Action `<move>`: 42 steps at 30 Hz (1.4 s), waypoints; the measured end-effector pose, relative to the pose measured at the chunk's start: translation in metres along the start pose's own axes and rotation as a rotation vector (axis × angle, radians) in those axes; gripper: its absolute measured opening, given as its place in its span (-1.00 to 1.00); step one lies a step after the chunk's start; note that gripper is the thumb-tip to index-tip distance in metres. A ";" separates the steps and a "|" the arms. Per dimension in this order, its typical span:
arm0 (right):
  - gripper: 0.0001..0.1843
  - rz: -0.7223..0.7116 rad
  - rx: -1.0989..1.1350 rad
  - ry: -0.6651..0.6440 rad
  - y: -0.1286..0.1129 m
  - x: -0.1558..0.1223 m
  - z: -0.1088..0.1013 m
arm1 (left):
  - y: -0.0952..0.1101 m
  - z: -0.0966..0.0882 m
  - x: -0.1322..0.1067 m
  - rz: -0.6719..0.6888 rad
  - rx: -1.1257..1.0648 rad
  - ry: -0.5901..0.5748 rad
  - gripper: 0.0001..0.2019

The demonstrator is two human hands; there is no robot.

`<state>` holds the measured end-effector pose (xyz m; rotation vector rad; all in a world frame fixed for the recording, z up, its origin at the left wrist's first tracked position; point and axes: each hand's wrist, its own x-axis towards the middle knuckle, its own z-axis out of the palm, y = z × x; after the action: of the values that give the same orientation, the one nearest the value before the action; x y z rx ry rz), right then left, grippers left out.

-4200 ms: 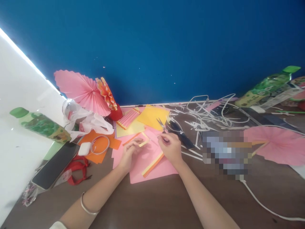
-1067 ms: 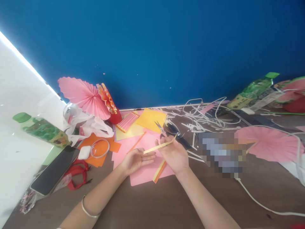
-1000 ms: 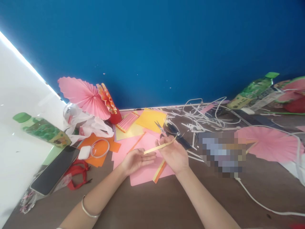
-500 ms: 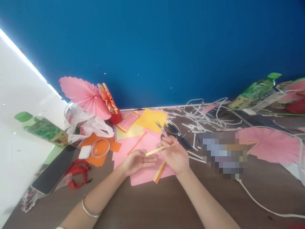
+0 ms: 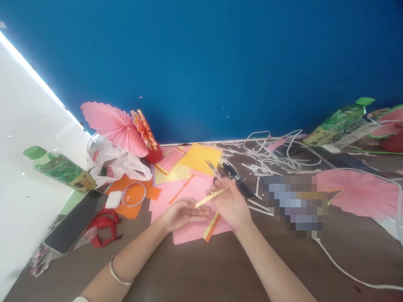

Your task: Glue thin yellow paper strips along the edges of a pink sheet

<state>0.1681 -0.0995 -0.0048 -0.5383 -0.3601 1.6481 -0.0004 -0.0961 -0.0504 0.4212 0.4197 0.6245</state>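
A thin yellow paper strip [image 5: 210,198] stretches between my two hands above the pink paper [image 5: 185,235]. My left hand [image 5: 182,214] is turned palm up and pinches the strip's near end under the thumb, with the other fingers extended. My right hand [image 5: 233,205] closes its fingertips around the far end. Scissors [image 5: 214,170] with dark handles point away just beyond the right fingers; whether that hand also grips them I cannot tell. Beneath the hands lies an orange-and-yellow strip [image 5: 211,226].
Yellow sheets [image 5: 201,158] and a pleated pink piece [image 5: 170,160] lie behind. At left are a phone [image 5: 75,222], orange paper [image 5: 126,209], a bottle [image 5: 61,170] and a pink paper fan [image 5: 115,128]. White paper scraps [image 5: 261,159] and another pink fan [image 5: 359,193] spread right.
My right fingertips have shifted along the strip's far end, whose loose curl shows less now. The left hand keeps its pinch. The whole view has moved slightly.
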 end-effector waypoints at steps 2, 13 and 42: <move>-0.75 0.005 0.016 -0.011 0.001 0.000 0.000 | 0.000 0.000 0.000 -0.005 0.003 -0.011 -0.92; -0.78 -0.017 0.079 0.006 0.003 0.005 -0.002 | 0.000 0.001 0.000 -0.008 0.008 0.000 -0.94; -0.75 -0.126 0.136 -0.031 -0.017 -0.005 -0.001 | 0.015 0.023 -0.025 -0.032 0.456 -0.042 -0.61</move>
<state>0.1839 -0.1019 0.0038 -0.3809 -0.2967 1.5481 -0.0146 -0.1063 -0.0176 0.8587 0.5290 0.4849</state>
